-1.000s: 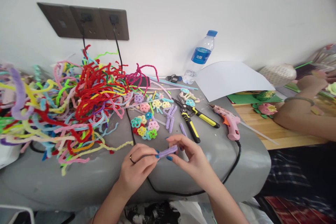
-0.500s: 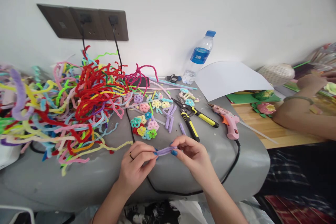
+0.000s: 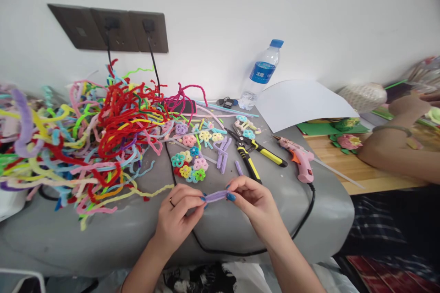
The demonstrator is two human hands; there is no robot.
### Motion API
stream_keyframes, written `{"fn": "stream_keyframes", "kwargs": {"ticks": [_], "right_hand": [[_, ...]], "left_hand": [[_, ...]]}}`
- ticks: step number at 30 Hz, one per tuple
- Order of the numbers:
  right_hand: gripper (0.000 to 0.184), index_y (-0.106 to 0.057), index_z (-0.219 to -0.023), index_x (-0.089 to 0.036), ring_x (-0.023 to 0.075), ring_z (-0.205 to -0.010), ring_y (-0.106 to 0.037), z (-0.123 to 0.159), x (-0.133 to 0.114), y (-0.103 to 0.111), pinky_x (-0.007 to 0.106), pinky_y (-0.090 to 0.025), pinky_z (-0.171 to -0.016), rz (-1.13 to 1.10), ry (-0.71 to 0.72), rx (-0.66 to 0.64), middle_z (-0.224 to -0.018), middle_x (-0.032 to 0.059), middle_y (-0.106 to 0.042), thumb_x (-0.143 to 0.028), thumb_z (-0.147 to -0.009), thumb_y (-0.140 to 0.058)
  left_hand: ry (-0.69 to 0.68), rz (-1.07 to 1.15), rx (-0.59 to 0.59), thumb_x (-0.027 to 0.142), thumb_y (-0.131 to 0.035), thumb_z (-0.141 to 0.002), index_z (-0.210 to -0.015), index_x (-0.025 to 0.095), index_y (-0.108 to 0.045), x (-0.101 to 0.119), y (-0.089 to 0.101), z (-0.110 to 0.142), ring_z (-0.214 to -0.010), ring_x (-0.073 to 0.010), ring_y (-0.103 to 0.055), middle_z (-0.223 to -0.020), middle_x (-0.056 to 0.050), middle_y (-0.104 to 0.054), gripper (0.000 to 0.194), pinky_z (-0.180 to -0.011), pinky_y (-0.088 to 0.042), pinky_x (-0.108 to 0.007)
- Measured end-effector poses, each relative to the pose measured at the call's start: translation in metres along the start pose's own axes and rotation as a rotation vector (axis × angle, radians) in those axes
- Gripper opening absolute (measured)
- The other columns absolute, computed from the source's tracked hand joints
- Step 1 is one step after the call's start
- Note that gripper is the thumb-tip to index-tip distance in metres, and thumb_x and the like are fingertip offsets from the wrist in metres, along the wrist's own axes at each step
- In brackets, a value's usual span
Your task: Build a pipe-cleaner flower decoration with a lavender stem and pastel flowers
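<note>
Between my two hands a short purple pipe cleaner (image 3: pixel 216 196), looking doubled over, is held level above the grey tabletop's front. My left hand (image 3: pixel 179 210) pinches its left end, and my right hand (image 3: pixel 253 203) pinches the right end with thumb and forefinger. Just beyond my fingers lie more cut purple pipe cleaners (image 3: pixel 223 154) and a small purple piece (image 3: pixel 239 168). Finished pipe-cleaner flowers (image 3: pixel 190 165) in several colours sit close behind my left hand. Pliers with yellow and black handles (image 3: pixel 249 161) rest behind my right hand.
A big tangle of coloured pipe cleaners (image 3: pixel 127 123) covers the left side. To the right lies a pink glue gun (image 3: pixel 299 160), its black cord (image 3: pixel 237 253) looping under my hands. A water bottle (image 3: pixel 260 75) leans at the wall near white paper (image 3: pixel 302 103). Another person's arm (image 3: pixel 388 146) is at far right.
My right hand's fingertips have shifted very slightly to the right along the purple pipe cleaner. Both hands keep their pinch, and the table items stay where they were.
</note>
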State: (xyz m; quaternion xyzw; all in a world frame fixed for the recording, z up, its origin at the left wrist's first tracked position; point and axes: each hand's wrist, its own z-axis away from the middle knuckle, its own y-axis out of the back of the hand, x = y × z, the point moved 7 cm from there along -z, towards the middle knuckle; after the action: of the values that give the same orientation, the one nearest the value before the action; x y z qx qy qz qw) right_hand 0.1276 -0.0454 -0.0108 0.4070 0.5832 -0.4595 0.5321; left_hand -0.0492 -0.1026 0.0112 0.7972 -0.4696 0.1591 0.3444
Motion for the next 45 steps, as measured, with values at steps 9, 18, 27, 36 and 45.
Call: {"fn": "stream_keyframes", "kwargs": {"ticks": [9, 18, 27, 36, 45], "right_hand": [[0.014, -0.075, -0.083, -0.022, 0.0175, -0.07, -0.068, 0.001, -0.011, -0.002, 0.026, -0.052, -0.065, 0.065, 0.137, 0.033, -0.076, 0.0028, -0.075, -0.036, -0.086, -0.079], [0.025, -0.065, -0.115, -0.023, 0.0288, -0.105, -0.064, -0.01, -0.028, 0.07, 0.044, -0.05, -0.09, 0.797, 0.347, 0.383, -0.114, 0.011, -0.071, -0.033, -0.093, -0.06], [0.079, -0.038, -0.15, -0.016, 0.0431, -0.133, -0.048, -0.022, 0.001, 0.074, 0.059, -0.041, -0.106, 1.347, 0.305, 0.333, -0.141, 0.0236, -0.053, -0.064, -0.09, -0.057], [0.076, -0.044, -0.146, -0.017, 0.0421, -0.111, -0.054, -0.043, 0.01, 0.087, 0.057, -0.043, -0.097, 1.425, 0.191, 0.402, -0.12, 0.0189, -0.058, -0.058, -0.085, -0.062], [0.059, -0.055, -0.125, -0.018, 0.036, -0.101, -0.061, -0.053, -0.015, 0.087, 0.047, -0.049, -0.085, 1.362, 0.221, 0.334, -0.108, 0.0133, -0.059, -0.038, -0.073, -0.073]], "left_hand": [[0.077, -0.018, 0.028, 0.008, -0.067, -0.091, -0.094, 0.021, -0.068, -0.005, 0.002, 0.0, -0.073, -0.0135, -0.071, -0.079, -0.001, -0.076, 0.014, -0.073, -0.057, -0.023], [0.694, 0.437, 0.198, 0.029, -0.08, -0.083, -0.088, 0.021, -0.073, -0.051, 0.01, 0.016, -0.066, -0.0149, -0.077, -0.076, 0.0, -0.078, 0.011, -0.065, -0.061, -0.019], [0.937, 0.741, 0.128, 0.043, -0.085, -0.077, -0.084, 0.018, -0.079, -0.051, -0.019, 0.024, -0.069, -0.0187, -0.078, -0.075, -0.006, -0.08, 0.027, -0.069, -0.064, -0.025], [0.992, 0.718, 0.051, 0.044, -0.086, -0.073, -0.081, 0.016, -0.074, -0.035, -0.014, 0.01, -0.063, -0.0176, -0.073, -0.067, -0.006, -0.077, 0.032, -0.063, -0.061, -0.025], [0.993, 0.663, 0.033, 0.044, -0.082, -0.076, -0.083, 0.016, -0.07, -0.037, -0.021, 0.013, -0.065, -0.0205, -0.077, -0.076, -0.008, -0.08, 0.031, -0.065, -0.063, -0.029]]}}
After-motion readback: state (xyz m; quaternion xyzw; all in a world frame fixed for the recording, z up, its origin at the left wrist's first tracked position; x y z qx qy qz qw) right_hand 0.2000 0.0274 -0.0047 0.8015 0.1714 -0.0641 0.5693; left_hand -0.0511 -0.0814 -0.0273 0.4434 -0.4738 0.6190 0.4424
